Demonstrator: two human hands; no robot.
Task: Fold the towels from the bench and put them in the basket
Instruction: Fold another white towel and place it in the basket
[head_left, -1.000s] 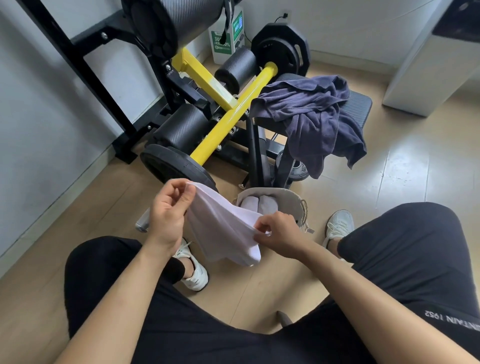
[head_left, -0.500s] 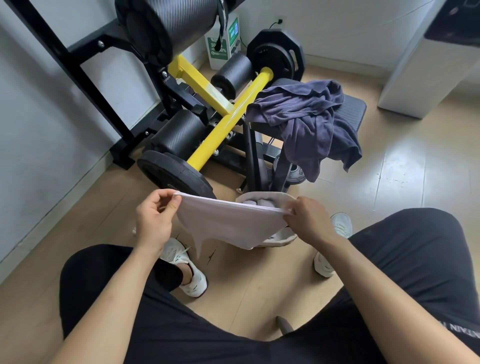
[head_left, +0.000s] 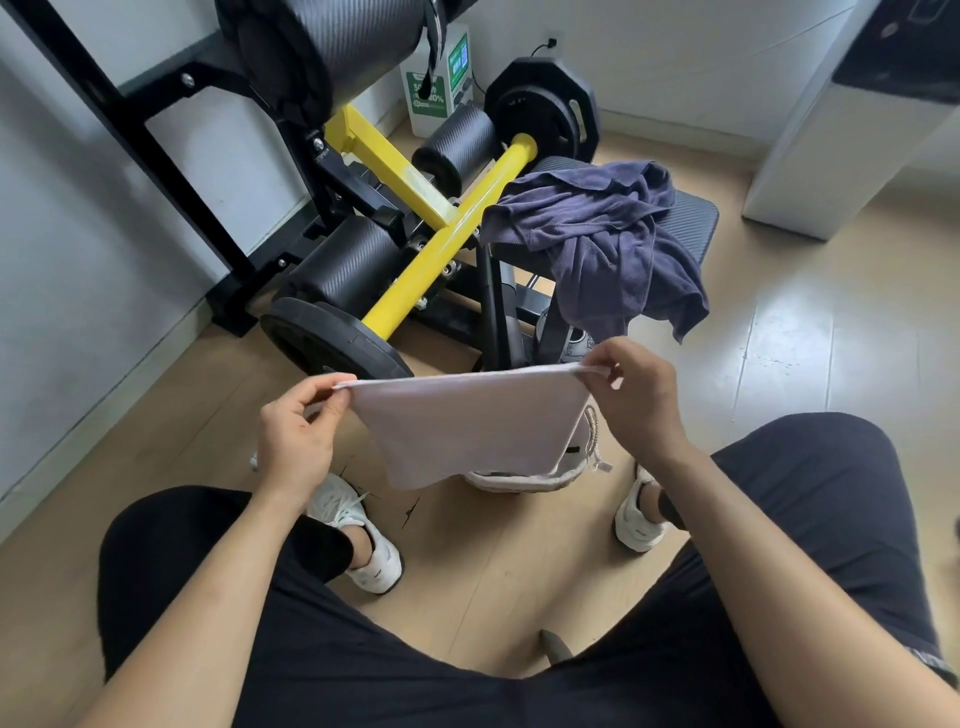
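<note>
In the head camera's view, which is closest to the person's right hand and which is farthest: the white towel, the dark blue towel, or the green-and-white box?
1. white towel: pinched by the right hand itself.
2. dark blue towel: draped on the bench, just beyond the hand.
3. green-and-white box: far back, to the left.

Towels: 1 white towel (head_left: 467, 426), 1 navy towel heap (head_left: 597, 239) (maybe >1 in it, can't tell). Basket (head_left: 519, 480): 1. Bench (head_left: 691, 218): 1. Hands: 2, i.e. left hand (head_left: 296, 436) & right hand (head_left: 639, 400). White sneakers (head_left: 369, 551): 2. Blk roller pads (head_left: 358, 47): 3. Wt plates (head_left: 327, 343): 1 near, 1+ far end.
</note>
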